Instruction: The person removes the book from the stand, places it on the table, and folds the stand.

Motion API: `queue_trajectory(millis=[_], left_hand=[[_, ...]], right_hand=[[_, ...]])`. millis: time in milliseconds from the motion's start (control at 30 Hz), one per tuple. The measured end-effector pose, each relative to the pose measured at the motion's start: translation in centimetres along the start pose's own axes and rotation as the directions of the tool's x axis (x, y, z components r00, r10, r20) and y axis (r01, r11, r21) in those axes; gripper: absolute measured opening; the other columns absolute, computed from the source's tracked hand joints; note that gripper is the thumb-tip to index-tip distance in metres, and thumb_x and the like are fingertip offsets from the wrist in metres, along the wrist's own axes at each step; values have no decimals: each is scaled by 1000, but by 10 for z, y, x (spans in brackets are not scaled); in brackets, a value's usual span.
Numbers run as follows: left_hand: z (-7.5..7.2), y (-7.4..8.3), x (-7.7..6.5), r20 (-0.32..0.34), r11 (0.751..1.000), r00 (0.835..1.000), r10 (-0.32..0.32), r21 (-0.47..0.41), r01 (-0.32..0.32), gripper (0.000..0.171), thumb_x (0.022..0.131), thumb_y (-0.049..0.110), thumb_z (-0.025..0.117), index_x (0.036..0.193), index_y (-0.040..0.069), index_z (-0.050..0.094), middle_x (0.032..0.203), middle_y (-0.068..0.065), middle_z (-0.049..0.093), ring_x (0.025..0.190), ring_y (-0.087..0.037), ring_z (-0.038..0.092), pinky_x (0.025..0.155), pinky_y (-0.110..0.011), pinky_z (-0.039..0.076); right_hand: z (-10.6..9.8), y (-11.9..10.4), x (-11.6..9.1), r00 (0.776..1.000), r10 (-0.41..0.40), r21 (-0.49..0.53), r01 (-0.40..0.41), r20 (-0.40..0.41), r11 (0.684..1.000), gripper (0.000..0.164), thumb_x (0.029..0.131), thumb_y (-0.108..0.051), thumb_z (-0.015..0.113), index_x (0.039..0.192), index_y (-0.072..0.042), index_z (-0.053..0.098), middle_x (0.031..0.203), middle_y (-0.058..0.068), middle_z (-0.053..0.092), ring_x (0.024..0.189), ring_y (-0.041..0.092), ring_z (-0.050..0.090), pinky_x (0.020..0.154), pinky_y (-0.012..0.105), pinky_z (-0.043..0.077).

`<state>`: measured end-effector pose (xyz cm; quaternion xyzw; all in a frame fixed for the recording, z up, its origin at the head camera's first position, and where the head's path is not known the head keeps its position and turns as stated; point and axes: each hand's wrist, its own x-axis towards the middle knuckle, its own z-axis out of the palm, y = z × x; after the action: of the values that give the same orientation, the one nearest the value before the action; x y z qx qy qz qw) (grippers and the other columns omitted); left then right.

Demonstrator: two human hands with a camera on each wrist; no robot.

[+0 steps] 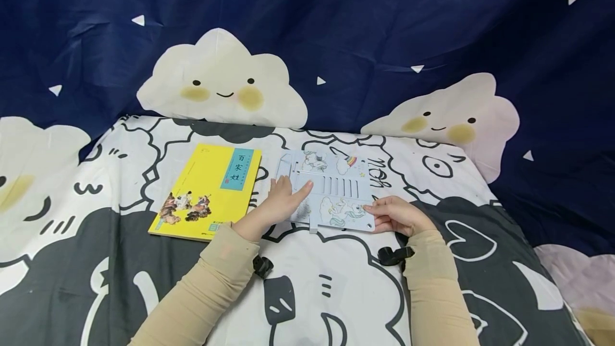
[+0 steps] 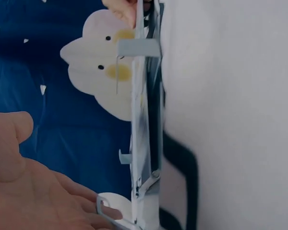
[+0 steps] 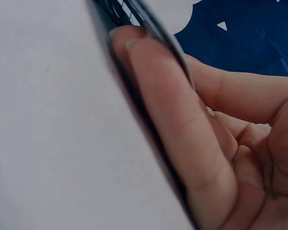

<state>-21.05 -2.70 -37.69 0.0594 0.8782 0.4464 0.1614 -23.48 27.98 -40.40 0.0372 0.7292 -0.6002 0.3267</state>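
Observation:
A light blue folding book stand, printed with unicorns and a rainbow and cut with several slots, lies flat on the bedding. My right hand pinches its lower right edge, thumb on top; in the right wrist view the fingers reach underneath the panel. Over the stand's left side is my left hand, its thumb stretched out across the panel. Seen edge-on in the left wrist view, the stand has page clips sticking out, and the fingers of my left hand extend to a bent piece at its end.
Left of the stand lies a yellow book with a blue title label and printed figures. Black-and-white cartoon bedding spreads underneath. Behind it hangs a dark blue curtain with smiling clouds.

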Motion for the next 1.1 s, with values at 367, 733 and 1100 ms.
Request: queue_trajectory(millis=[367, 733, 1100], left_hand=[[6, 0, -2, -17, 997, 999, 51, 56, -50, 89, 104, 54, 35, 151, -17, 9, 162, -31, -3, 150, -45, -16, 122, -59, -1], [5, 0, -1, 48, 988, 997, 68, 137, -74, 91, 102, 57, 36, 151, -15, 8, 162, -30, -4, 150, -43, -17, 123, -58, 0], [3, -6, 4, 226, 965, 971, 81, 227, -133, 87, 104, 55, 33, 151, -15, 13, 161, -31, 5, 152, -40, -8, 123, -57, -4]], right_hand=[[1, -1, 0, 1000, -4, -9, 4, 8, 1000, 16, 101, -12, 57, 88, -4, 64, 73, 4, 73, 67, 11, 72, 65, 25, 61], [1, -1, -1, 1000, -12, -5, 12, 26, 1000, 20, 102, -11, 54, 87, -6, 66, 74, 4, 74, 67, 10, 72, 65, 24, 60], [2, -1, 0, 1000, -5, -1, 5, 13, 1000, 17, 101, -11, 56, 88, -5, 65, 73, 4, 73, 67, 11, 72, 66, 25, 61]])
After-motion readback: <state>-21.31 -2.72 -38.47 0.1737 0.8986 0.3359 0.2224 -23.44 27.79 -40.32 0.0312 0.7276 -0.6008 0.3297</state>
